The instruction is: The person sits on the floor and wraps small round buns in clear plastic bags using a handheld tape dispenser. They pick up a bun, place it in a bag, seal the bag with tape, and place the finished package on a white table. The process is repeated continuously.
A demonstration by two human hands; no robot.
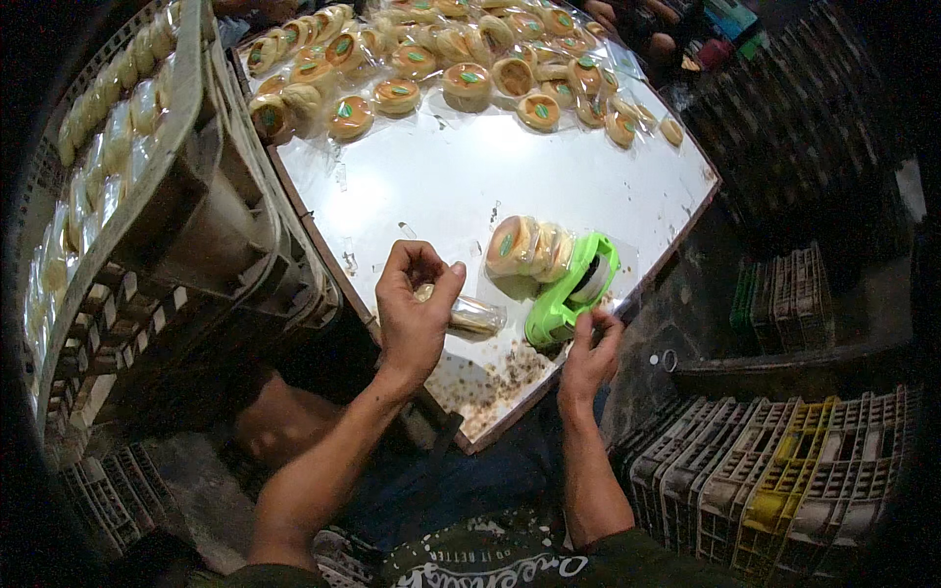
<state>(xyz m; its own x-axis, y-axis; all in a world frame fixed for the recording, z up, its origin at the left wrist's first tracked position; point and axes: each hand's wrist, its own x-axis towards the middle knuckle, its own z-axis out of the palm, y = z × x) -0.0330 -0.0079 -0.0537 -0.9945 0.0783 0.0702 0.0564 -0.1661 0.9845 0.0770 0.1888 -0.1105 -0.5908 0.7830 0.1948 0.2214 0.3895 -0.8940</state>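
Observation:
My left hand (415,316) is closed around a pastry in a clear plastic wrapper (476,317), seen edge-on. Its far part is hidden by the fingers. A bright green tape dispenser (548,316) with a roll of tape (594,283) lies near the table's right edge. Beside the dispenser's near end is my right hand (592,353), its thumb and fingers bent close together; whether tape is between them I cannot tell. Just beyond both hands, several round wrapped pastries (511,246) lean in a row against the dispenser, the nearest bearing a green label.
Many wrapped pastries (467,79) cover the far side of the white table (441,176). Left of it stands a plastic crate (187,95) of packed pastries (110,147). Stacked crates (764,456) are at lower right. Another person's hand (662,48) shows at the far right.

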